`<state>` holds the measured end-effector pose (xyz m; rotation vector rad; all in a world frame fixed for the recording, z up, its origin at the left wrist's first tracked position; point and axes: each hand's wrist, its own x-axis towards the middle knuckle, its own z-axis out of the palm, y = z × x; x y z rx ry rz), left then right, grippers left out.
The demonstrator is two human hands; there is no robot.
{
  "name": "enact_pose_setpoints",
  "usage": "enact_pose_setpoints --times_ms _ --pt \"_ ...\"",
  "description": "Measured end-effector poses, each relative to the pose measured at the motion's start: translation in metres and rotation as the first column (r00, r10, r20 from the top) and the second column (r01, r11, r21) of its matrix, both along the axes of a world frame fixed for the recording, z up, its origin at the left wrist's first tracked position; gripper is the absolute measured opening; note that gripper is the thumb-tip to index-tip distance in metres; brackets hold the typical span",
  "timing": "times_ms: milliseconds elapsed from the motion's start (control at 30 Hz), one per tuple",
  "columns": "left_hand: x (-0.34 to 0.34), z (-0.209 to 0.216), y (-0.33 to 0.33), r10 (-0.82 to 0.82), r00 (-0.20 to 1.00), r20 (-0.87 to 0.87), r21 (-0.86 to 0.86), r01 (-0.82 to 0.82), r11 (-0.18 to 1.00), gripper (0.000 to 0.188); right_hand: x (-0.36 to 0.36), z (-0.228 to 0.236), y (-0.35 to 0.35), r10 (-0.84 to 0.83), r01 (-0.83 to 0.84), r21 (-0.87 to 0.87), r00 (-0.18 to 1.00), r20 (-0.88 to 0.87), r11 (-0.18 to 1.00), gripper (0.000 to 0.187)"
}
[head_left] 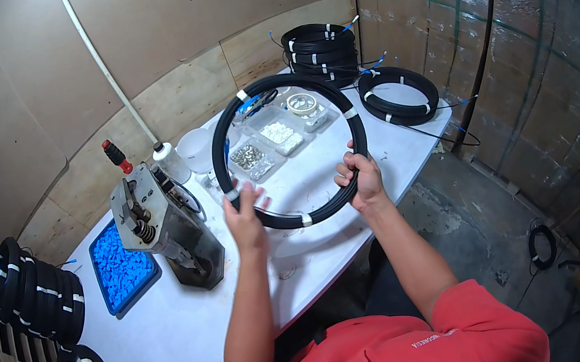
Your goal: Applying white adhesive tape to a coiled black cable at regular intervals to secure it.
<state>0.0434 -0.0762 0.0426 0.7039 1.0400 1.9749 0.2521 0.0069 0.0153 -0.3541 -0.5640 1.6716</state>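
Observation:
A large coil of black cable, bound with several white tape bands, is held up and tilted above the white table. My right hand is closed around its lower right side, fingers curled over the cable. At the lower left of the coil my left hand has the cable between thumb and fingers; its fingertips are loosely bent and blurred. Through the ring I see a clear tray of white pieces, a tray of small metal parts and a roll of tape.
A hand press with a red-handled screwdriver stands left of the coil, beside a tray of blue pieces. Stacked cable coils and another coil sit at the far right. More coils line the left edge.

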Motion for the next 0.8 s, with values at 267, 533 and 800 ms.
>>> enact_pose_setpoints --times_ms 267,533,800 --pt "-0.018 0.025 0.01 -0.07 0.992 0.106 0.01 0.069 0.998 0.02 0.0 0.011 0.008 -0.016 -0.014 0.224 0.991 0.134 0.975 0.03" --pt "-0.044 0.046 0.0 -0.22 0.954 -0.204 -0.141 0.193 0.971 0.022 0.017 0.069 0.039 -0.279 -0.002 0.351 0.602 0.748 0.936 0.04" --pt "-0.05 0.05 0.001 -0.225 0.952 -0.208 -0.18 0.189 0.965 0.023 0.01 0.074 0.027 -0.512 0.126 0.497 0.221 0.83 0.859 0.034"
